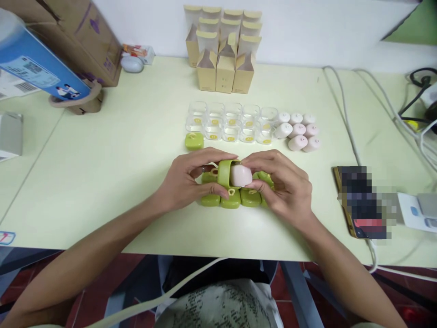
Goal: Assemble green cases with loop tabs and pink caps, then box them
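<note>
My left hand (186,180) and my right hand (282,184) meet over the middle of the pale green table (102,182). Between them is a green case (225,172), tipped on its side, with a pale pink rounded piece (240,176) set into its opening. My left fingers pinch the green case. My right thumb and fingers grip the pink piece. Under the hands lies a cluster of several green cases (230,199) flat on the table. One more green case (194,141) sits alone just behind.
Behind the hands stand several clear plastic cases (232,123) in two rows, several pink pieces (300,132) to their right, and open tan cartons (221,50) by the wall. A phone (362,202) and white cables (344,114) lie right; boxes (68,41) stand far left.
</note>
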